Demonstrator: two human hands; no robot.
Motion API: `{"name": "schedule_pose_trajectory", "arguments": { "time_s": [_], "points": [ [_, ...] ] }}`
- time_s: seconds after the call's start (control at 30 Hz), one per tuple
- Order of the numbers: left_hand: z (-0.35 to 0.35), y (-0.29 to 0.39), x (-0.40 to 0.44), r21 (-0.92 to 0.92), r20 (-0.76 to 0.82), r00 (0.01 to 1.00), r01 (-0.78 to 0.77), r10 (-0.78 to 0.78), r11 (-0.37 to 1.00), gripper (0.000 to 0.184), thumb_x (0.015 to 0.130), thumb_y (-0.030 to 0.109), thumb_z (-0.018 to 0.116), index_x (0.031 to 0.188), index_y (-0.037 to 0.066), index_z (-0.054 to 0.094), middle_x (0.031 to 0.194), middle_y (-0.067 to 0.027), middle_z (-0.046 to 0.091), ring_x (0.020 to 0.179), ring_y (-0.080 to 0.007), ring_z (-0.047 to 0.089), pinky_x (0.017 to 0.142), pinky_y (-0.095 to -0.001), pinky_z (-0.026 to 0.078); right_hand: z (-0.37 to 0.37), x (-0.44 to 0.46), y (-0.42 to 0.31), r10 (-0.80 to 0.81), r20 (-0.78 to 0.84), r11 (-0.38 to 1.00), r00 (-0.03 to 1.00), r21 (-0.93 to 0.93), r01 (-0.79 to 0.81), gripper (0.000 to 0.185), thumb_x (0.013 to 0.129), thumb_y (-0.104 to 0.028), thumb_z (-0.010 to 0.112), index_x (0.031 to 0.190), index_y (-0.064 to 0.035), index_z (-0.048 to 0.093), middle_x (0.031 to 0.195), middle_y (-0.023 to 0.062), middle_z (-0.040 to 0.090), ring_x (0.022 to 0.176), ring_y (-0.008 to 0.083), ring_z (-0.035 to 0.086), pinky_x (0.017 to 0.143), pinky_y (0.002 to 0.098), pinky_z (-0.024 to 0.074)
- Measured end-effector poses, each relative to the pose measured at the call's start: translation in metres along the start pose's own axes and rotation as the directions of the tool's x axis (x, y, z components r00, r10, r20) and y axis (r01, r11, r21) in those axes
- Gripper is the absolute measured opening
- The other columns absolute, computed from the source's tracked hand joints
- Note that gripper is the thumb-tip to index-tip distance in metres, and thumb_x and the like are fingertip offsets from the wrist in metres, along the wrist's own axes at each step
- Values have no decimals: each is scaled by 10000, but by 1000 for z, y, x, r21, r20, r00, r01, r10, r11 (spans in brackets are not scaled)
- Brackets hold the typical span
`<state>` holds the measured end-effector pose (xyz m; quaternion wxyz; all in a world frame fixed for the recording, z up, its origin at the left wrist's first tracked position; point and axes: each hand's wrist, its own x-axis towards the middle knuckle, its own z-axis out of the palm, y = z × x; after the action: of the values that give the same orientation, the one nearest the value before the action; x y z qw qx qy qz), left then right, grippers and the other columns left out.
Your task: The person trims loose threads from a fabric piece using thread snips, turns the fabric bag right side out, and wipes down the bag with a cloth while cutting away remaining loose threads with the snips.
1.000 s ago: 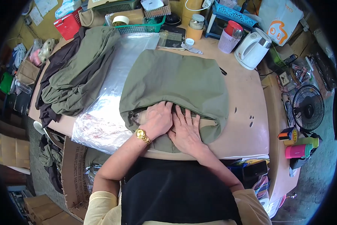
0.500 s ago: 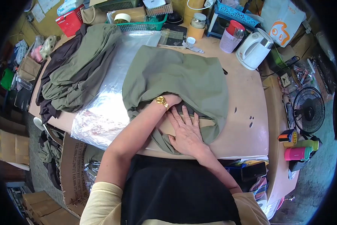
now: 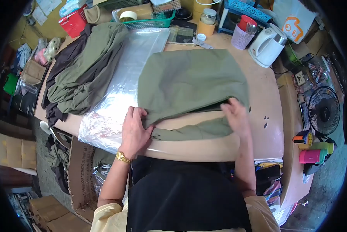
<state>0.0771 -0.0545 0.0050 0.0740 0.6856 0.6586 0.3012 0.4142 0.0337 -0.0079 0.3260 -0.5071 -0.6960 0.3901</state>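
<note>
A piece of olive-green cloth [image 3: 192, 79], sewn like a garment, lies spread in front of me. Its near side gapes, with tan surface showing between the main panel and a lower strip of the same cloth. At the left end of this gap, my left hand [image 3: 134, 129], wearing a gold watch [image 3: 122, 157], is closed on the cloth's corner. My right hand [image 3: 237, 118] is at the right end, fingers bent and pinching the edge of the gap; it is slightly blurred.
Clear plastic sheeting [image 3: 115, 85] lies left of the cloth, beside a heap of olive and dark garments [image 3: 84, 73]. Along the back stand a green basket [image 3: 148, 24], a jar [image 3: 208, 17], a lilac cup [image 3: 242, 38] and a white kettle [image 3: 267, 46]. A fan [image 3: 325, 110] is at right.
Both hands have come out of the cloth's opening and moved apart to its left and right ends. The cloth is flatter, its near edge pulled straighter.
</note>
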Motion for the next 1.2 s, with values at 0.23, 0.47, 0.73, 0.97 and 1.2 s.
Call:
{"name": "schedule_pose_trajectory", "arguments": {
  "time_s": [0.23,0.47,0.73,0.97,1.2],
  "points": [
    [16,23,-14,-246,-19,1000,7,-12,969,207,792,155,816,845,4,686,753,-136,608,664,-312,635,599,-383,501,97,-23,-69,-82,170,997,982,30,78,193,860,-78,750,1024,-28,659,811,82,692,744,111,662,666,283,544],
    [31,12,-22,-451,6,1000,22,-22,892,201,816,145,796,880,-19,699,775,-134,618,630,-285,616,569,-361,481,132,-24,-62,-67,112,997,991,34,63,262,832,-100,772,1015,-27,600,898,136,690,805,273,717,699,392,563],
    [28,18,-23,-453,9,999,45,-45,891,118,812,63,763,840,-18,682,729,-113,585,611,-242,586,554,-335,448,129,-21,-62,-453,2,874,891,-196,445,180,832,18,666,1012,19,672,839,148,590,789,342,613,700,419,511],
    [13,20,-21,-323,-105,994,-61,28,944,87,805,31,719,814,-1,639,725,-130,556,557,-288,549,507,-382,423,107,-19,-62,-402,-73,907,913,-169,386,162,848,36,655,1002,23,703,769,142,554,689,306,587,618,379,477],
    [-16,-11,-24,-145,-199,980,-48,18,988,75,799,-3,689,793,0,615,700,-138,530,584,-312,539,537,-394,421,20,-20,-9,-424,-430,759,797,-649,53,91,846,-41,666,789,-76,604,743,128,558,615,336,589,553,425,475]
  ]
}}
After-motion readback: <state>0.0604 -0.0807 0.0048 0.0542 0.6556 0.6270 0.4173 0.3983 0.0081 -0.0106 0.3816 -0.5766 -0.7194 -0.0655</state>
